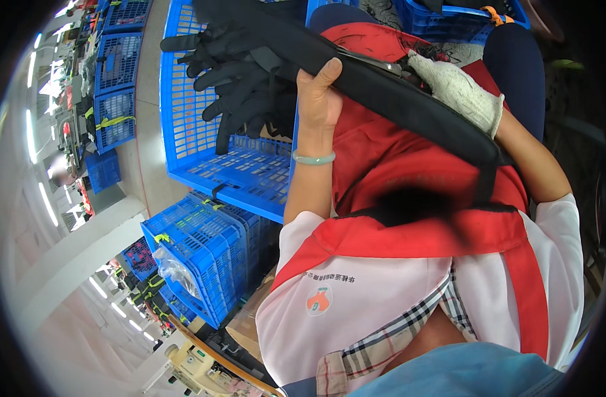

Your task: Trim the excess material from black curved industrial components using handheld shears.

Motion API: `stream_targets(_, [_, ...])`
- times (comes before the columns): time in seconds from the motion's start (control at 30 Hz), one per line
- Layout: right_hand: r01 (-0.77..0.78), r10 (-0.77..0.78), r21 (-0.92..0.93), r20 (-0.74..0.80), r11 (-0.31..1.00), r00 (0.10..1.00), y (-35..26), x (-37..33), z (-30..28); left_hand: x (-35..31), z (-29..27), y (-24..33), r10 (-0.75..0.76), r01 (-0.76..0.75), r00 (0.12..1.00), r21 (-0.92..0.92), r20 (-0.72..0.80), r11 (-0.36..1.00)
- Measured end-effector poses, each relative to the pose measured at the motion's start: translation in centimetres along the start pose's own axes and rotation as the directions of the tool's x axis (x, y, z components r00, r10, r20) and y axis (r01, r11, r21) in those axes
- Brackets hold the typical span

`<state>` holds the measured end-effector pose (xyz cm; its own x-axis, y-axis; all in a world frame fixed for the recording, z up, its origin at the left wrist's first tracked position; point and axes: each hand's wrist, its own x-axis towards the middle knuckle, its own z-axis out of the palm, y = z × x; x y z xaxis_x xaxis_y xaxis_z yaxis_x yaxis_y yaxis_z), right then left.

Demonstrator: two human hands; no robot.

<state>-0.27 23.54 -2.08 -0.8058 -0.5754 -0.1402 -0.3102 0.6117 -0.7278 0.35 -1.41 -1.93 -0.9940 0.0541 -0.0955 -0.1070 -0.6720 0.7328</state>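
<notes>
A long, black padded fabric strip (409, 109) lies slantwise across my lap. My left hand (321, 92), bare with a pale green bangle at the wrist, grips its edge with the thumb on top. My right hand (458, 89), in a white knitted glove, is closed along the strip's far side. From it a slim metal tool (376, 63), apparently scissors, points left along the strip's edge; its handle is mostly hidden. Under the strip, dark thread scraps are scattered on my red apron (376, 40).
A blue plastic crate (230, 172) at my left holds a pile of black padded pieces (243, 86). Another blue crate (210, 258) stands nearer, and one (448, 23) sits at the far right. Stacked blue crates (114, 73) line the left; a sewing machine (197, 367) is at lower left.
</notes>
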Motion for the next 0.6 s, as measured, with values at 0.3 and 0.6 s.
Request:
stream_targets(0.3, [0.037,-0.045,-0.17,-0.044,0.985,0.998,-0.8,-1.1,-1.6,0.3,0.0,-1.3,0.037,-0.04,0.997,0.037,0.061,0.999])
stream_targets(0.6, [0.075,-0.081,-0.07,-0.087,0.995,0.993,-0.7,0.3,-0.8,0.0,0.6,-1.7,0.053,-0.055,0.997,0.033,0.062,0.998])
